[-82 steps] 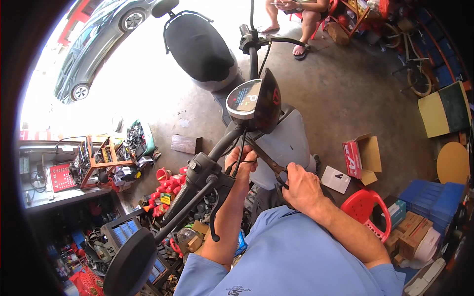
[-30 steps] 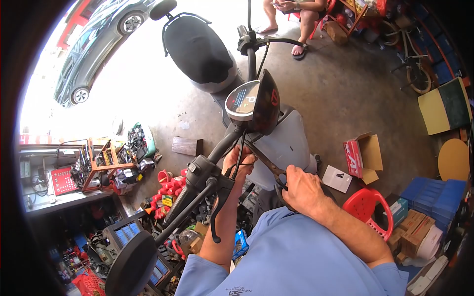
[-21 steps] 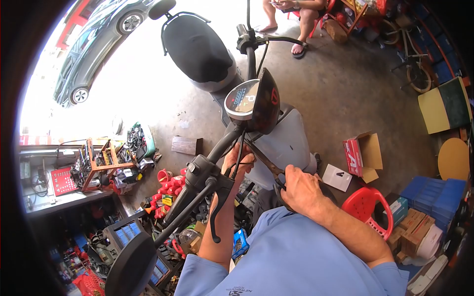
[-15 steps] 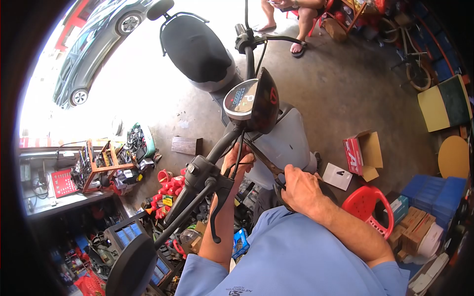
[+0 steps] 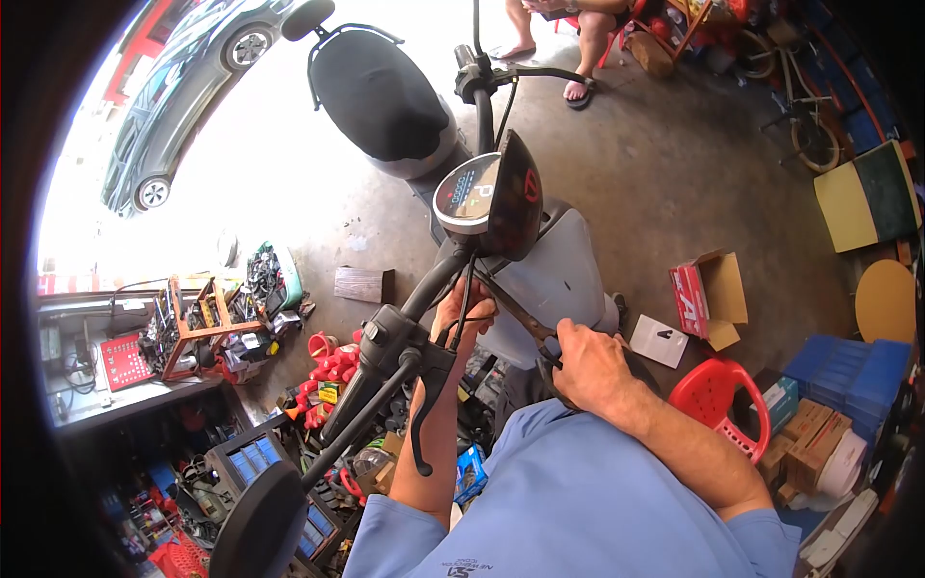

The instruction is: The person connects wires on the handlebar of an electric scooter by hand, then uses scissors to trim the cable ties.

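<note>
My right hand (image 5: 595, 364) is closed round the dark looped handles of a pair of scissors (image 5: 533, 326). Their long blades point up and left, to the area under the handlebar of a scooter (image 5: 424, 284). Beside the blade tips, my left hand (image 5: 469, 306) has its fingers bent together behind black cables (image 5: 466, 313). What it pinches is hidden by the cables and handlebar. The round display (image 5: 467, 196) is lit, just above my hands. A black brake lever (image 5: 421, 429) hangs in front of my left forearm.
A red plastic chair (image 5: 718, 400) stands close on my right, near an open carton (image 5: 711, 299) and a white box (image 5: 658, 342). Red parts (image 5: 332, 371) and tools clutter the floor at left. A seated person (image 5: 593, 43) is at the back; a car (image 5: 183, 106) stands outside.
The view has shifted very slightly. Both hands and the scissors keep almost the same position at the scooter's handlebar.
</note>
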Available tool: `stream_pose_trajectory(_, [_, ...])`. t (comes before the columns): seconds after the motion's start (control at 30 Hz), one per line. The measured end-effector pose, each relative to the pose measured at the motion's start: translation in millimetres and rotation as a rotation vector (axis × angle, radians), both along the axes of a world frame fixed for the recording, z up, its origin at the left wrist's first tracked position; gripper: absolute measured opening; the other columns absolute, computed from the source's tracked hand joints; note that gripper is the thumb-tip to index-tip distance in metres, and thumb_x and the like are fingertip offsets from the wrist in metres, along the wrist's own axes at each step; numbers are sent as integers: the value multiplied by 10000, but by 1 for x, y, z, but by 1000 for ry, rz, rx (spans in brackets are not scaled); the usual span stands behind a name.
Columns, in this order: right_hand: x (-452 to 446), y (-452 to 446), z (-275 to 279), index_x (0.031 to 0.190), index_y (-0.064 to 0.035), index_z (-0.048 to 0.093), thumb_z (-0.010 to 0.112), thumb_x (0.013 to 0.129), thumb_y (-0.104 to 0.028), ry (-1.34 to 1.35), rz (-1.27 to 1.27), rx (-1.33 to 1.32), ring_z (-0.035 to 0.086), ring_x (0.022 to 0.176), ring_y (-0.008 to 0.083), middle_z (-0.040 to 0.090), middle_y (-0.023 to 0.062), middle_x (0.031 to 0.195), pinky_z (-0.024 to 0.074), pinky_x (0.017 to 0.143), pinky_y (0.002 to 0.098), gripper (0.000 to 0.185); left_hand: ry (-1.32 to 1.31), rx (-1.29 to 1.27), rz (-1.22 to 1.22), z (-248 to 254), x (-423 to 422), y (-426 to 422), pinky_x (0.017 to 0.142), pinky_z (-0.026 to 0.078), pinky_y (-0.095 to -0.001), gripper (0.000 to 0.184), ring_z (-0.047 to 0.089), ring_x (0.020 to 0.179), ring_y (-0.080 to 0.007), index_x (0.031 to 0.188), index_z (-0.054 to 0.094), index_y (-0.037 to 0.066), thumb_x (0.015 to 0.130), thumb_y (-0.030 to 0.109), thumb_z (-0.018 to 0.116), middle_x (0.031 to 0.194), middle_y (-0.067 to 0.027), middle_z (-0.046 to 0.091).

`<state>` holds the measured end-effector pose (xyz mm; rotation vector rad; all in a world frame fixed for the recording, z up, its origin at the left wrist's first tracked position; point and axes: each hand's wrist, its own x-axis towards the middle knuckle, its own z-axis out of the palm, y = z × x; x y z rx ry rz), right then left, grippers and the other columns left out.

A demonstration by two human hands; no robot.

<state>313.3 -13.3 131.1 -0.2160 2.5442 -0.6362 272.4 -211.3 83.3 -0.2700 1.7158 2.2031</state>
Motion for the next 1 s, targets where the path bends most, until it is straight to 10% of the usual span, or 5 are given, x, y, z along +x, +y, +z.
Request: stream_pose_trajectory(1.0, [2, -2, -6, 947, 46, 452, 670, 746, -144, 2, -59, -64, 641, 804, 410, 592, 245, 889, 528, 735, 466, 353, 9, 33, 25, -2, -1, 2, 566, 369, -237, 157, 467, 610, -104, 916, 490, 36, 837, 89, 615, 724, -36, 499])
